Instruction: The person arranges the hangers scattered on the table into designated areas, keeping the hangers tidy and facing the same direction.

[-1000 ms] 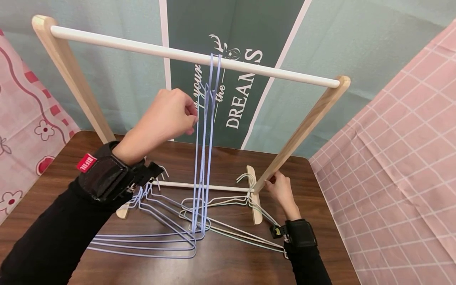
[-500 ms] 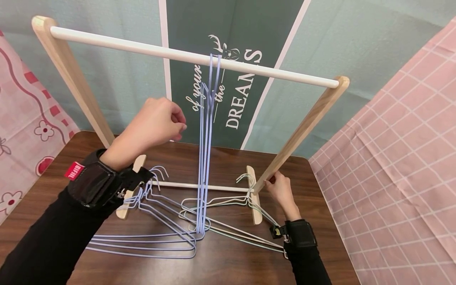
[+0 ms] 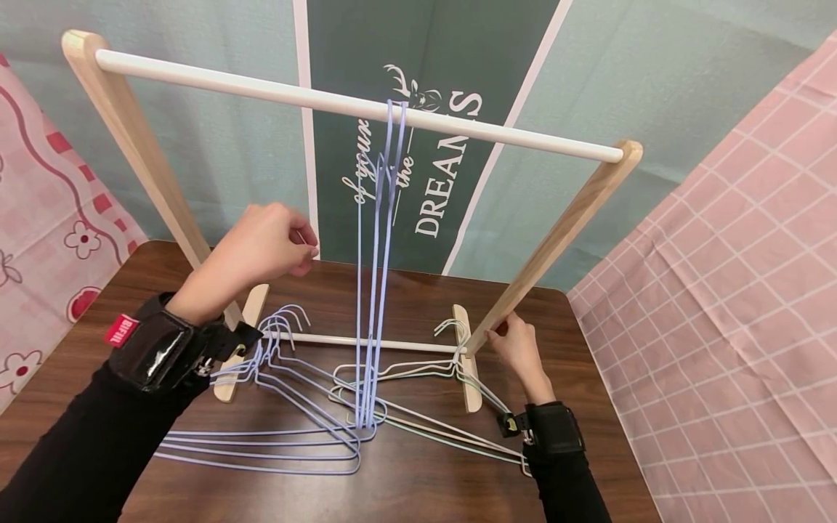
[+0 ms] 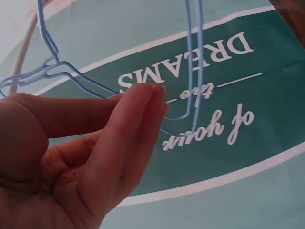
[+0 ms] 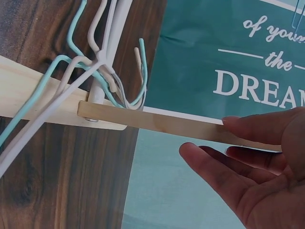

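Observation:
My left hand point(image 3: 264, 243) is held in the air left of the hung hangers, fingers loosely curled and nothing between them. A pair of lilac-blue hangers point(image 3: 391, 190) hangs edge-on from the white top rod point(image 3: 261, 85) of a small clothes rack. In the left wrist view these hangers point(image 4: 59, 69) show behind the fingertips. Low on the right, my right hand point(image 3: 519, 349) grips the rack's wooden upright point(image 3: 556, 247), thumb on one side and fingers on the other. The right wrist view shows the upright point(image 5: 176, 125) running into that hand.
Several lilac-blue hangers point(image 3: 264, 352) lie on the brown table point(image 3: 445, 487) at the left. Cream and mint hangers point(image 3: 458, 356) lie at the right, by the rack's foot point(image 3: 472, 396), their hooks over the lower rod point(image 3: 405, 345). Printed curtains stand behind and at both sides.
My left hand has moved left and down, away from the hung hangers, which sway slightly. My right hand stays on the upright.

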Available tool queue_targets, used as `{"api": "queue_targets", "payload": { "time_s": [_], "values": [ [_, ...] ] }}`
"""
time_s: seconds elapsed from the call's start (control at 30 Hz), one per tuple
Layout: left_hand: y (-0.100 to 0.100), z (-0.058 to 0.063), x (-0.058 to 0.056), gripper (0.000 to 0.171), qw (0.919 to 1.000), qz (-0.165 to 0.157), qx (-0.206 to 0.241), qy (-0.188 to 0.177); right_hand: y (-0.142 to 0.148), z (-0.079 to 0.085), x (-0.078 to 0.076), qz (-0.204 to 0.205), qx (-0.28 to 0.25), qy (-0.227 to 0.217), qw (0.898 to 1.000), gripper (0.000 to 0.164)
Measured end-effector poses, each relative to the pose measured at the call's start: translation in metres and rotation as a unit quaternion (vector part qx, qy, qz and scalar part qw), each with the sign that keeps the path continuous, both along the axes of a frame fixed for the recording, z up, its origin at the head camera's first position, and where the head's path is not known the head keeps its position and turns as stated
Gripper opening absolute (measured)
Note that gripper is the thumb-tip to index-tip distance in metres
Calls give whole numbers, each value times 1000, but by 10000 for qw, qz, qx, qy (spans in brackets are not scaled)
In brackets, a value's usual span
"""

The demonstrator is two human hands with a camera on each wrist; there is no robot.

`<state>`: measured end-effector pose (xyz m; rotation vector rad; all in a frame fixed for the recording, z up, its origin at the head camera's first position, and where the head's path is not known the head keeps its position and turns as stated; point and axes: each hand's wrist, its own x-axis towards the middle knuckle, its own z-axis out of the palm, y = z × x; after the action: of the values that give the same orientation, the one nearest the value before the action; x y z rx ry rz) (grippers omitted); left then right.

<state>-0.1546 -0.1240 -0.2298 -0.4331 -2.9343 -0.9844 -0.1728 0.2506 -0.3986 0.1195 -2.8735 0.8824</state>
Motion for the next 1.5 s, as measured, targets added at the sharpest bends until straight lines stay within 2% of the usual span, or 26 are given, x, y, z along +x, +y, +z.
{"api": "queue_targets", "payload": {
  "time_s": [0.33, 0.57, 0.8, 1.17, 1.5],
  "values": [
    [-14, -17, 1, 8, 9988, 148, -112, -463, -1, 6, -1, -5, -57, -46, 10000, 27],
    [-23, -30, 0, 8, 9984, 108, -390, -399, -3, 8, -2, -41, -134, -113, 9998, 29],
    [-31, -43, 1, 10, 9971, 152, -324, -670, -3, 7, -3, -37, -158, -152, 9998, 29],
    [-43, -66, 0, 12, 9936, 256, -626, -904, -1, 7, -5, -3, -134, -239, 9996, 26],
    [-52, -94, 0, 16, 9916, 230, -807, -983, -1, 7, -5, -10, -194, -269, 9994, 24]
  ]
}}
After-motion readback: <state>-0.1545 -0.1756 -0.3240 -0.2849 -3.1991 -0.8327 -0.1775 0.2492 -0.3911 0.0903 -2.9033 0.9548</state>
